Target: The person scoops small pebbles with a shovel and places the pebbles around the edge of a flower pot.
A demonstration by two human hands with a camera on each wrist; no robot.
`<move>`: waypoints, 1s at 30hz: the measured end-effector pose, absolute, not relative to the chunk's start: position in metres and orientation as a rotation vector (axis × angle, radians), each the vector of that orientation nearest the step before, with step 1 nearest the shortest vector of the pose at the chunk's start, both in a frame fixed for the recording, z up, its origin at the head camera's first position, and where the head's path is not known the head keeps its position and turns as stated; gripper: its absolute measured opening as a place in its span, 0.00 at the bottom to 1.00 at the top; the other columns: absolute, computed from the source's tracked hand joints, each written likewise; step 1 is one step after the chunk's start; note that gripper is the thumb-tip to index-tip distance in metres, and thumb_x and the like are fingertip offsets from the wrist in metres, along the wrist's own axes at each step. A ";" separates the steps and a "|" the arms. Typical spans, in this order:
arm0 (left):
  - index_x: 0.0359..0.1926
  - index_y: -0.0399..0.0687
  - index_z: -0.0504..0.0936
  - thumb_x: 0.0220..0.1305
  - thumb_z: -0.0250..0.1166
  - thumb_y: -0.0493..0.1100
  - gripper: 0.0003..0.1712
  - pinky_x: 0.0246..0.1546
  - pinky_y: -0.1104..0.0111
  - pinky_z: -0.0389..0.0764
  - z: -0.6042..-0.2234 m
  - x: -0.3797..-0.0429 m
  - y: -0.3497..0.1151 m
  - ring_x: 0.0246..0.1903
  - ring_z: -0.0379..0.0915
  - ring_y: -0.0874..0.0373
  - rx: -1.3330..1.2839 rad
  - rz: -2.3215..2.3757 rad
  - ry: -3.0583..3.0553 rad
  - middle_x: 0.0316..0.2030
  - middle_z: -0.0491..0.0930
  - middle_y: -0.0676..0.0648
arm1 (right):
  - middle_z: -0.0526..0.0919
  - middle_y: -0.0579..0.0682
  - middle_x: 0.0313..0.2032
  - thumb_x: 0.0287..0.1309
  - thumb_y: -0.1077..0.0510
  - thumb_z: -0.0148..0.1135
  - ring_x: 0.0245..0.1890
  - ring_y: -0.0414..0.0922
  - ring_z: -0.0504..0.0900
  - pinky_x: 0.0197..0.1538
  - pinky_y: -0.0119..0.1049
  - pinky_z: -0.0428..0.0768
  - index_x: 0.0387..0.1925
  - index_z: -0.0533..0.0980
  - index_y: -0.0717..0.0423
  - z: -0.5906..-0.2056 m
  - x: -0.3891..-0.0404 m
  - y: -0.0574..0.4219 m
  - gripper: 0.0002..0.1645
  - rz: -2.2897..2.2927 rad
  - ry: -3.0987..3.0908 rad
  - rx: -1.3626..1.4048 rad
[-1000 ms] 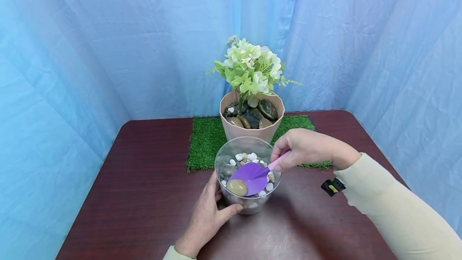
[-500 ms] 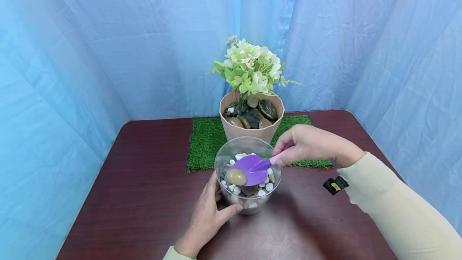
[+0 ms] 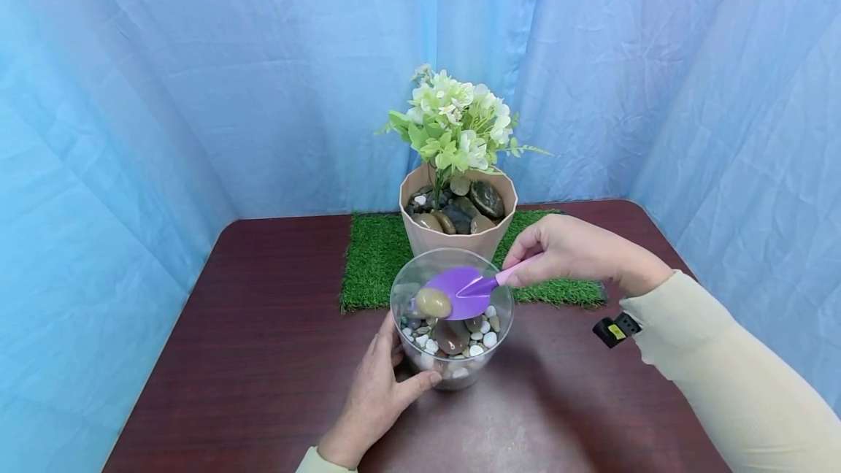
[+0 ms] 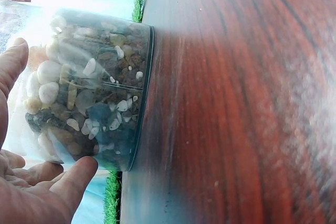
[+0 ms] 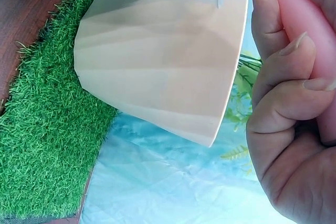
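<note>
A clear plastic cup (image 3: 452, 356) of mixed pebbles stands on the dark wood table (image 3: 263, 356). My left hand (image 3: 377, 400) grips its near side, thumb and fingers curled round the wall (image 4: 94, 93). My right hand (image 3: 571, 254) holds the pink handle (image 5: 310, 40) of a small purple scoop (image 3: 456, 290). The scoop hovers level above the cup's mouth. A tan oval stone (image 3: 433, 302) lies on its blade. Behind the cup stands a beige faceted pot (image 3: 458, 236) with larger dark stones and a white-green flower sprig (image 3: 453, 126).
The pot (image 5: 157, 72) sits on a green artificial grass mat (image 3: 374, 254) at the table's back centre. Blue curtain (image 3: 164, 79) closes in the table on three sides. A small black clip with a yellow tag (image 3: 614, 329) hangs at my right sleeve.
My right hand has lifted the scoop with the tan stone up out of the pebbles to the cup's rim, moving slightly away from me. The left hand has stayed on the cup.
</note>
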State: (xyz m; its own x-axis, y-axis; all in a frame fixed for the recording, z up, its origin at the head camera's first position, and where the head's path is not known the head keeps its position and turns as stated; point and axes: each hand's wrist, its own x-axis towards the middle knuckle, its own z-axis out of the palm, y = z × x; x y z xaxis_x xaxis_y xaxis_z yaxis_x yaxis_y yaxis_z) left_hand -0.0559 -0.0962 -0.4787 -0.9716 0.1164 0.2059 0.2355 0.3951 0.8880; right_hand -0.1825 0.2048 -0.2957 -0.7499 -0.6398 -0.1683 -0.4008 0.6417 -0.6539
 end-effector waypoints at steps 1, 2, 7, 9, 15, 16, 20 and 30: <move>0.85 0.61 0.46 0.53 0.81 0.59 0.69 0.63 0.62 0.84 -0.479 -0.056 -0.096 0.64 0.77 0.47 -0.319 -1.638 -2.531 0.73 0.67 0.39 | 0.89 0.43 0.28 0.58 0.41 0.77 0.27 0.38 0.77 0.28 0.30 0.79 0.35 0.90 0.39 -0.295 -0.183 0.205 0.09 -0.853 2.481 -0.825; 0.85 0.61 0.46 0.53 0.81 0.59 0.69 0.63 0.62 0.84 -0.479 -0.056 -0.096 0.64 0.77 0.47 -0.318 -1.638 -2.531 0.73 0.67 0.39 | 0.89 0.43 0.28 0.58 0.41 0.77 0.26 0.38 0.77 0.28 0.30 0.78 0.35 0.90 0.39 -0.294 -0.183 0.206 0.10 -0.853 2.485 -0.826; 0.85 0.60 0.46 0.53 0.81 0.60 0.69 0.63 0.62 0.84 -0.479 -0.056 -0.096 0.64 0.77 0.47 -0.312 -1.628 -2.542 0.73 0.67 0.38 | 0.88 0.41 0.27 0.58 0.41 0.77 0.25 0.37 0.74 0.26 0.30 0.75 0.35 0.90 0.37 -0.289 -0.185 0.209 0.09 -0.837 2.519 -0.823; 0.85 0.60 0.45 0.53 0.81 0.61 0.69 0.63 0.62 0.84 -0.479 -0.056 -0.096 0.64 0.77 0.47 -0.312 -1.626 -2.542 0.73 0.67 0.38 | 0.88 0.42 0.27 0.58 0.39 0.76 0.25 0.37 0.74 0.27 0.30 0.75 0.34 0.90 0.34 -0.287 -0.186 0.210 0.08 -0.826 2.535 -0.812; 0.85 0.60 0.46 0.53 0.81 0.61 0.68 0.63 0.62 0.84 -0.479 -0.057 -0.097 0.65 0.77 0.47 -0.319 -1.621 -2.539 0.73 0.67 0.39 | 0.88 0.44 0.28 0.58 0.37 0.76 0.25 0.38 0.73 0.27 0.31 0.74 0.34 0.89 0.32 -0.284 -0.189 0.214 0.08 -0.803 2.571 -0.794; 0.85 0.60 0.46 0.53 0.81 0.61 0.68 0.62 0.62 0.84 -0.479 -0.057 -0.097 0.65 0.77 0.48 -0.319 -1.620 -2.540 0.73 0.68 0.39 | 0.88 0.43 0.28 0.58 0.37 0.76 0.24 0.38 0.73 0.27 0.31 0.74 0.34 0.89 0.32 -0.283 -0.190 0.214 0.09 -0.803 2.575 -0.789; 0.84 0.61 0.46 0.53 0.80 0.62 0.68 0.62 0.63 0.84 -0.479 -0.057 -0.097 0.65 0.76 0.49 -0.320 -1.618 -2.544 0.73 0.68 0.40 | 0.86 0.42 0.27 0.57 0.38 0.76 0.23 0.38 0.71 0.26 0.31 0.73 0.35 0.89 0.34 -0.281 -0.191 0.217 0.10 -0.813 2.593 -0.763; 0.85 0.61 0.46 0.54 0.80 0.62 0.68 0.62 0.63 0.85 -0.479 -0.057 -0.097 0.66 0.76 0.50 -0.318 -1.600 -2.552 0.72 0.68 0.41 | 0.87 0.43 0.29 0.57 0.37 0.76 0.28 0.42 0.75 0.33 0.34 0.77 0.36 0.90 0.40 -0.275 -0.198 0.223 0.14 -0.817 2.645 -0.691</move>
State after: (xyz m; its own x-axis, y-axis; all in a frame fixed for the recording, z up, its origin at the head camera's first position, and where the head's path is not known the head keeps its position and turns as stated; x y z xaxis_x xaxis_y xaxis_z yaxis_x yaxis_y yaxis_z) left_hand -0.0565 -0.0975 -0.4792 -0.9717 0.1166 0.2056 0.2359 0.4219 0.8754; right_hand -0.1977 0.2226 -0.2747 -0.8437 -0.5214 -0.1282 -0.3583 0.7245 -0.5888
